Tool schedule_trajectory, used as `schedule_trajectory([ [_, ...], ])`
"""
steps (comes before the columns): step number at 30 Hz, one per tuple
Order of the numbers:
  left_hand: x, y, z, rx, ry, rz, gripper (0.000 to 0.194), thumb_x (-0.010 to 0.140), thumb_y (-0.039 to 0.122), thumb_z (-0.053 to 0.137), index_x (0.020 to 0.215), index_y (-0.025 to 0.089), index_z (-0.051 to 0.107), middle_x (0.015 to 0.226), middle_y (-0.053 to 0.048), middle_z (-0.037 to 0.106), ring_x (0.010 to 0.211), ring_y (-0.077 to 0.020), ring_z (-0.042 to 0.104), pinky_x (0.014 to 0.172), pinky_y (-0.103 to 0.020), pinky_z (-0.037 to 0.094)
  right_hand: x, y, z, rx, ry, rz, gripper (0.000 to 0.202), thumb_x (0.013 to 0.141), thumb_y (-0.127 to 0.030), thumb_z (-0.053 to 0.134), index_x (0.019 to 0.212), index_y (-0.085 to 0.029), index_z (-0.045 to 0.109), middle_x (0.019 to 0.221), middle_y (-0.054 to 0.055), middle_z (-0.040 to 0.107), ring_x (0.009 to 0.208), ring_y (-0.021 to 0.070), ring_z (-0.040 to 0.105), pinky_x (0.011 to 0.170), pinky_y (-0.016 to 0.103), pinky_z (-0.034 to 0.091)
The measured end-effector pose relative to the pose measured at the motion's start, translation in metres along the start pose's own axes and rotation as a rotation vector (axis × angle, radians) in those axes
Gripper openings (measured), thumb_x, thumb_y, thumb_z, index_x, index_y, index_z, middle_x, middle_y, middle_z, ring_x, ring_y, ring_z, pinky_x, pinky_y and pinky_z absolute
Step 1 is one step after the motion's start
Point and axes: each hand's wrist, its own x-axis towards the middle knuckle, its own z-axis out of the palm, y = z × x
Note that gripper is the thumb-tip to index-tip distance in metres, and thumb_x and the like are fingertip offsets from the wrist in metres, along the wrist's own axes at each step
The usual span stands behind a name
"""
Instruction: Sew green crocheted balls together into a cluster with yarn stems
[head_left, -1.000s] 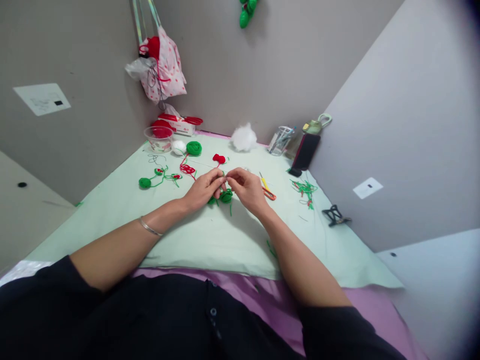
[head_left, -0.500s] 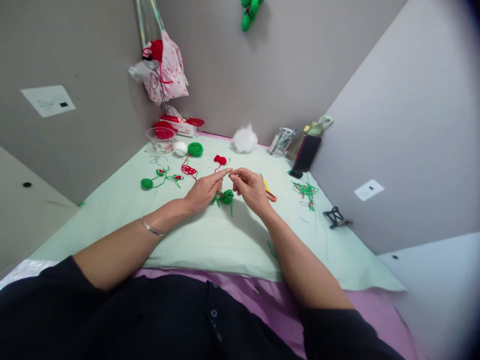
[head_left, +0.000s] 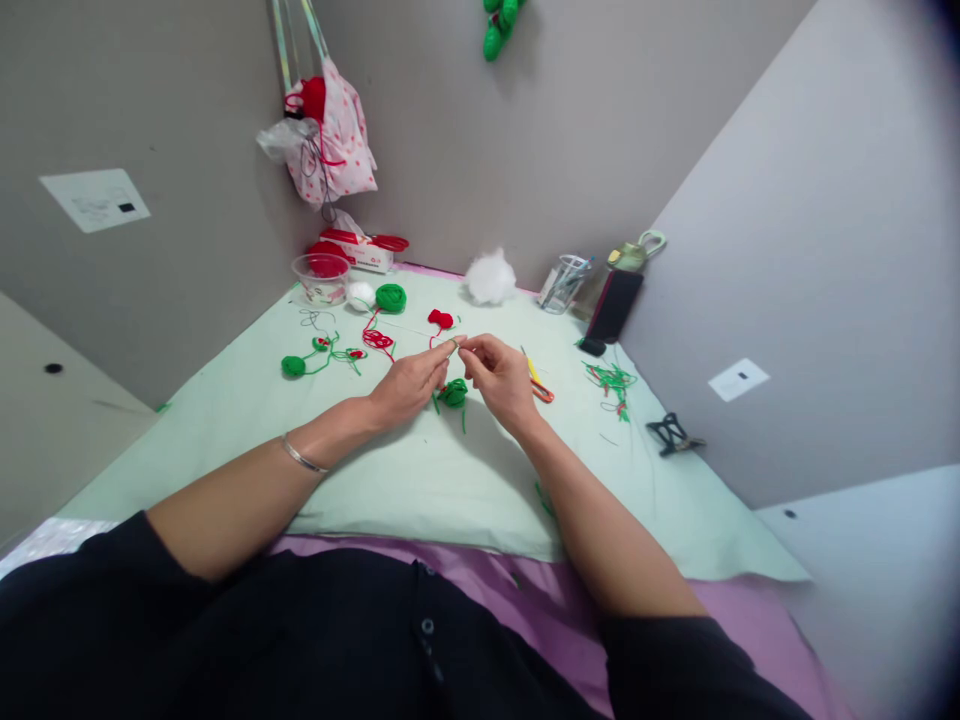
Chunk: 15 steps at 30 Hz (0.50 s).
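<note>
My left hand (head_left: 409, 388) reaches in above the table with its index finger stretched out and the other fingers curled under. A thin loop of green yarn (head_left: 454, 344) lies around that index finger near its tip. Thumb and forefinger of my right hand (head_left: 495, 375) are pinched together right beside the loop, at the yarn. Anything else inside the pinch is too small to make out. Just below and between the hands lies a green yarn bundle (head_left: 453, 393) with loose ends. An orange-and-yellow cutter (head_left: 541, 390) rests to the right of my right hand.
Behind my hands are a red yarn piece (head_left: 440, 319), a green ball (head_left: 391, 298) and white stuffing (head_left: 490, 278). Small green-and-red pieces (head_left: 322, 345) lie left. A clear tub (head_left: 322, 280), pen cup (head_left: 564, 285), phone (head_left: 615, 308) and yarn scraps (head_left: 611, 380) line the sides.
Both hands stay in nearly the same place. The fingertips have shifted slightly at the yarn loop, and less of the green yarn shows below my left hand.
</note>
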Motion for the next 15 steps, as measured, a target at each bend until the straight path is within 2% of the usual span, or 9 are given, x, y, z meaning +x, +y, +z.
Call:
schedule_trajectory([
  [7,-0.0008,0.0016,-0.0004,0.027,-0.012,-0.012,0.048,0.100,0.023,0.037,0.145,0.017,0.052,0.075,0.000,0.060,0.065,-0.0140,0.054,0.070,-0.026,0.046,0.0001,-0.0019,-0.0009,-0.021,-0.019,0.021,0.020,0.090,-0.036,0.058,0.094,-0.020,0.069,0.059,-0.003,0.057,0.053,0.0121,0.050,0.055,0.025,0.039],
  [15,-0.0017,0.0023,-0.0004,0.124,-0.022,0.003,0.048,0.098,0.022,0.036,0.142,0.017,0.055,0.076,-0.002,0.065,0.067,-0.0157,0.058,0.073,-0.027,0.048,0.0045,-0.0013,-0.0005,0.111,-0.061,0.132,0.017,0.084,-0.033,0.060,0.086,-0.019,0.069,0.053,-0.005,0.052,0.051,0.0120,0.046,0.052,0.025,0.036],
])
